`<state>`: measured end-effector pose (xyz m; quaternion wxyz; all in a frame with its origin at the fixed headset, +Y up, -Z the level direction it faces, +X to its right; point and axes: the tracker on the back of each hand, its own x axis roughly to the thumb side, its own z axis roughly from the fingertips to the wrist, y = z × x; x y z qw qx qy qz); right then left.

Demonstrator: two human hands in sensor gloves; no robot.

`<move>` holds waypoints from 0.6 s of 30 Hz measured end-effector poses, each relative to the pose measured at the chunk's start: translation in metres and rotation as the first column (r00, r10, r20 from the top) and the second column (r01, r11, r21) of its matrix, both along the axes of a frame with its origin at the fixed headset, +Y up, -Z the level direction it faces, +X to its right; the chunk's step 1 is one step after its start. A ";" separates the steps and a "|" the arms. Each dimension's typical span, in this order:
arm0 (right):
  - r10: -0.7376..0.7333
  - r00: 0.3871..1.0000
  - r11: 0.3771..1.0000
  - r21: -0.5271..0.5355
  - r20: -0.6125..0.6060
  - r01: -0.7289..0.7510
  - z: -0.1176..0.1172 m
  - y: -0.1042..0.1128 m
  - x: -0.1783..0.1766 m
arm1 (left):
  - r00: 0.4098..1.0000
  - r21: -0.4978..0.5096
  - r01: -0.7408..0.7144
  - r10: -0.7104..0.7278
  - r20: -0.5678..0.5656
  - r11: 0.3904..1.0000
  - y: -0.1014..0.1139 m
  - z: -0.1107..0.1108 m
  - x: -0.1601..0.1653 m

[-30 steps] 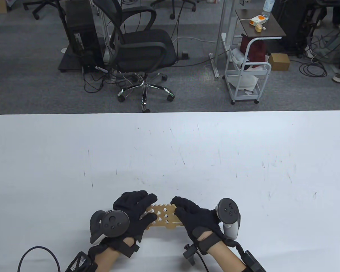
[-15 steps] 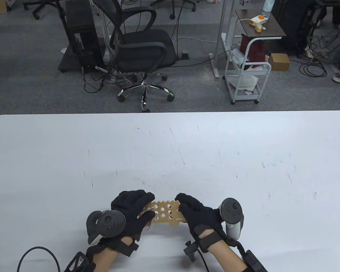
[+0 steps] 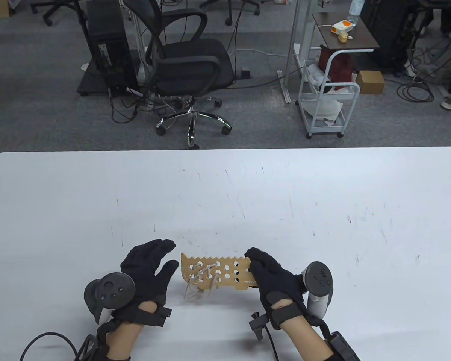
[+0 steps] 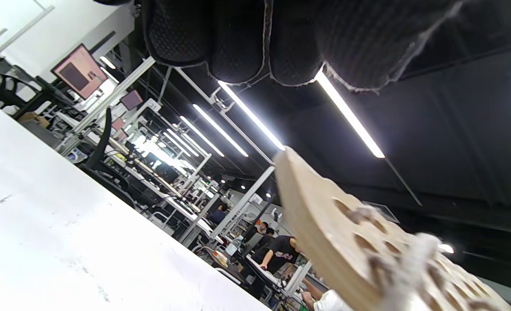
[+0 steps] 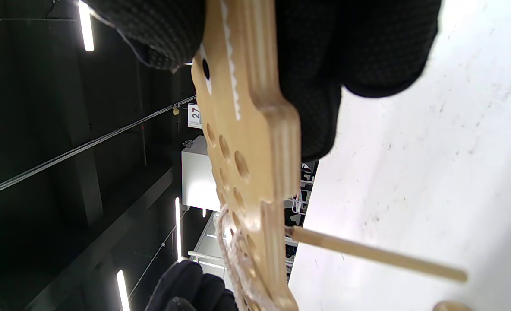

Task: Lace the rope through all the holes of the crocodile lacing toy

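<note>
The wooden crocodile lacing toy [image 3: 225, 271] is held up off the white table [image 3: 225, 195], tilted on its long edge. My right hand [image 3: 256, 262] grips its right end, the head, with fingers behind and thumb in front. White rope [image 3: 204, 273] crosses a few holes at the toy's left end, and loose strands hang below it. My left hand [image 3: 156, 259] hovers just left of the toy with fingers straight, touching nothing. The right wrist view shows the toy [image 5: 249, 142] edge-on, the rope [image 5: 228, 242] and a thin wooden lacing stick [image 5: 376, 255] jutting from its far side.
Both hands work near the table's front edge. A black cable [image 3: 49, 338] loops at the lower left. Beyond the table's far edge stand an office chair [image 3: 189, 64] and a white cart [image 3: 327, 101].
My left hand has let go of the toy's left end and drawn away to the left. My right hand has shifted right and raised the toy, baring the laced holes.
</note>
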<state>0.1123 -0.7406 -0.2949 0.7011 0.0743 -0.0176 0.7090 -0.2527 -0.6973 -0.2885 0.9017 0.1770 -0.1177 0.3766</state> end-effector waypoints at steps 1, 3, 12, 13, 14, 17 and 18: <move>-0.002 1.000 1.000 0.000 0.002 0.002 0.000 0.000 0.000 | 1.000 -0.009 -0.019 0.019 0.000 1.000 -0.001 -0.001 -0.001; -0.005 1.000 1.000 0.003 0.006 0.005 0.001 0.001 0.001 | 0.999 -0.032 -0.050 0.050 -0.007 0.998 -0.005 -0.003 -0.003; -0.048 0.999 0.999 0.008 -0.004 0.048 0.002 0.003 0.001 | 0.995 -0.237 -0.103 0.097 -0.039 0.966 -0.023 -0.016 -0.008; -0.055 0.998 0.998 0.007 -0.009 0.055 0.002 0.003 0.001 | 0.995 -0.257 -0.104 0.103 -0.019 0.961 -0.025 -0.017 -0.007; -0.061 0.998 0.998 0.007 -0.014 0.061 0.002 0.003 0.000 | 0.994 -0.264 -0.110 0.112 -0.008 0.958 -0.027 -0.018 -0.005; -0.079 0.996 0.997 0.009 -0.038 0.080 0.002 0.004 -0.001 | 0.993 -0.313 -0.089 0.108 0.045 0.946 -0.032 -0.021 0.001; -0.087 0.995 0.996 0.010 -0.045 0.087 0.002 0.004 -0.002 | 0.992 -0.324 -0.074 0.103 0.072 0.943 -0.034 -0.022 0.005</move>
